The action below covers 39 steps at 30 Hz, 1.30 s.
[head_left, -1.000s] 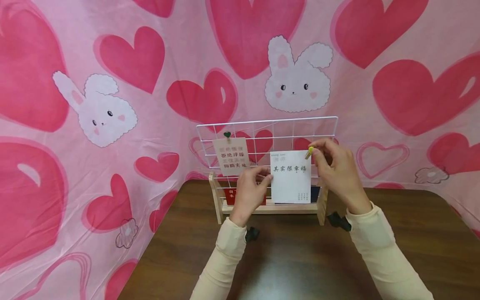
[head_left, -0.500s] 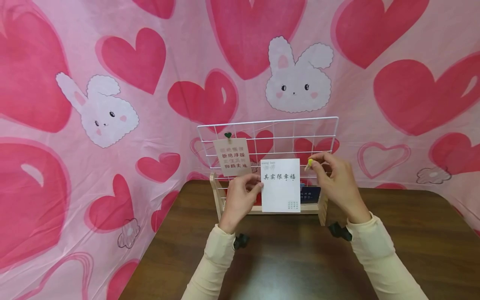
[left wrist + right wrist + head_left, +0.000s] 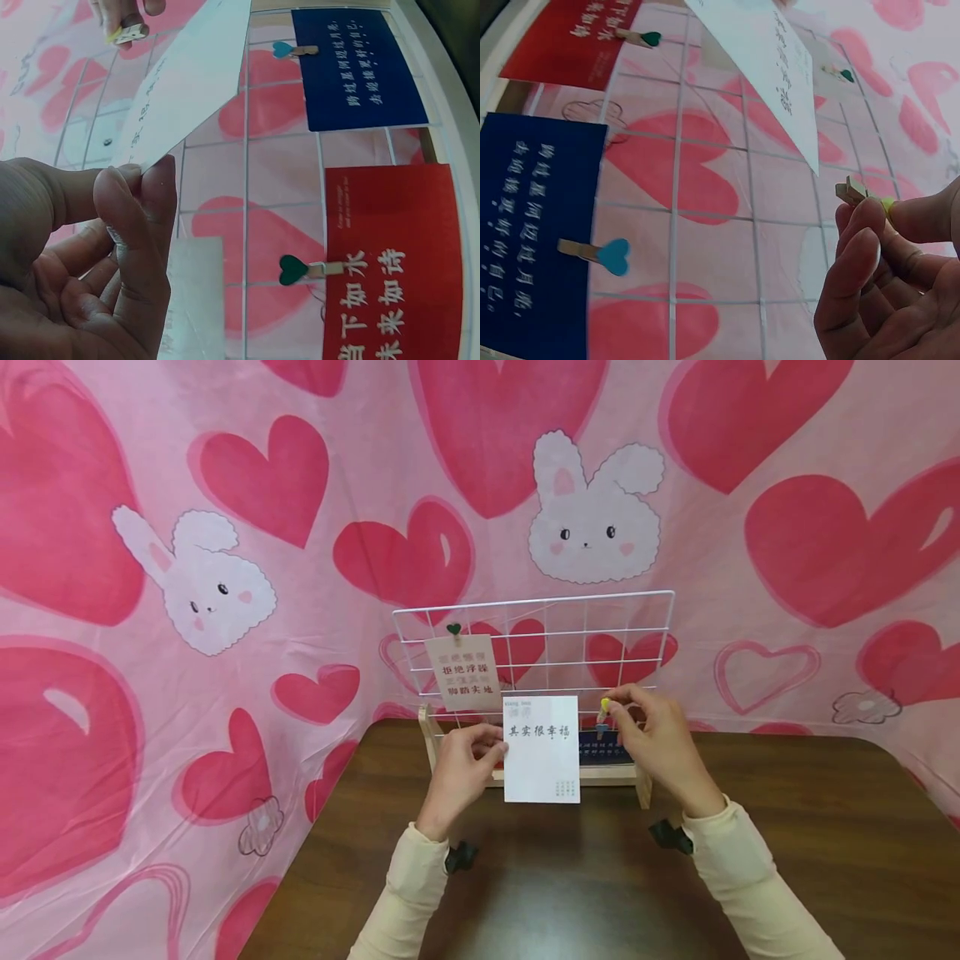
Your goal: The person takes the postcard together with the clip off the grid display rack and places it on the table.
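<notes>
A white card (image 3: 542, 760) with dark lettering is pinched at its left edge between the thumb and fingers of my left hand (image 3: 461, 777). It stands upright in front of the white wire grid (image 3: 551, 664), apart from it. My right hand (image 3: 660, 747) pinches a small wooden clothespin (image 3: 853, 192) with a yellow decoration, a short way right of the card. On the grid's upper left hangs a beige card (image 3: 459, 670) under a green heart clothespin (image 3: 453, 629). Lower down, clothespins hold a red card (image 3: 394, 300) and a navy card (image 3: 536, 232); in the head view the white card partly covers these.
The grid rests in a wooden stand (image 3: 643, 787) on a dark brown table (image 3: 570, 877). Behind it hangs a pink cloth (image 3: 360, 468) printed with hearts and rabbits. The navy card's clothespin carries a blue heart (image 3: 615, 257).
My left hand has drawn the white card down and left, away from the clothespin. My right hand has moved slightly down and left, still pinching the clothespin. More of the navy card shows.
</notes>
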### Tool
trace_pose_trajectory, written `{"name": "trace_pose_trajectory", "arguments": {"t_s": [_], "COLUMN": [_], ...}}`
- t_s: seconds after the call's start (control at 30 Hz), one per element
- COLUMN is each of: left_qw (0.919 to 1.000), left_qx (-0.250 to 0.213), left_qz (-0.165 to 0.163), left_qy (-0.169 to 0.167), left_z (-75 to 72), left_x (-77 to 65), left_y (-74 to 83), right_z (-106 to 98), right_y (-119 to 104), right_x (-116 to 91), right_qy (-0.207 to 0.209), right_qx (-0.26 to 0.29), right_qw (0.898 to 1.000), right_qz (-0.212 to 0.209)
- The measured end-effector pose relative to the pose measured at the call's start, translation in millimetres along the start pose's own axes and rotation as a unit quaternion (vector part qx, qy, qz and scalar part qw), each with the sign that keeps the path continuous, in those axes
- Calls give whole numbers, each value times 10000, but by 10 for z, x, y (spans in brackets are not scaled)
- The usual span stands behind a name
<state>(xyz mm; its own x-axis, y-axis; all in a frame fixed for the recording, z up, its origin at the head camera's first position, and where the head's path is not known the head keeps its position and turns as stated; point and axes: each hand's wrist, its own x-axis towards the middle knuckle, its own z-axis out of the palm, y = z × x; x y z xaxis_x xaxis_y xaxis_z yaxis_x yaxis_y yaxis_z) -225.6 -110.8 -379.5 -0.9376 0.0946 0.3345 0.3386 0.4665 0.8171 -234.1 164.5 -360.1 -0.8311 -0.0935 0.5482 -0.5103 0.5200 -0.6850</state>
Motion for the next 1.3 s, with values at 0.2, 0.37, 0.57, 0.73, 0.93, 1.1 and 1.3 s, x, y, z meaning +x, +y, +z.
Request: {"name": "trace_pose_trajectory", "arguments": {"t_s": [0.2, 0.37, 0.57, 0.73, 0.93, 1.1, 1.3], "left_qw": [9997, 9986, 9971, 9960, 9944, 9925, 9910], "left_qx": [-5, -76, -87, -25, 32, 50, 70], "left_qz": [-204, -496, -719, -857, -1019, -1175, -1255], "left_qy": [-136, -188, -239, -260, -291, -343, -464], "left_z": [-56, -136, -194, -240, -307, -359, -393], "left_x": [-75, -156, -216, -271, -351, -426, -483], "left_y": [-111, -216, -318, -383, -486, -583, -668], "right_z": [133, 276, 424, 508, 616, 725, 854], "right_y": [62, 128, 178, 209, 251, 295, 366], "right_x": [-51, -102, -142, -185, -245, -291, -337], "right_qy": [-25, -162, -226, -442, -676, -866, -1016], "right_qx": [14, -124, -396, -410, -413, -428, -504], "right_qw": [10000, 9998, 9989, 9982, 9967, 9950, 9932], "right_qz": [-26, 8, -105, 2, 192, 270, 253]}}
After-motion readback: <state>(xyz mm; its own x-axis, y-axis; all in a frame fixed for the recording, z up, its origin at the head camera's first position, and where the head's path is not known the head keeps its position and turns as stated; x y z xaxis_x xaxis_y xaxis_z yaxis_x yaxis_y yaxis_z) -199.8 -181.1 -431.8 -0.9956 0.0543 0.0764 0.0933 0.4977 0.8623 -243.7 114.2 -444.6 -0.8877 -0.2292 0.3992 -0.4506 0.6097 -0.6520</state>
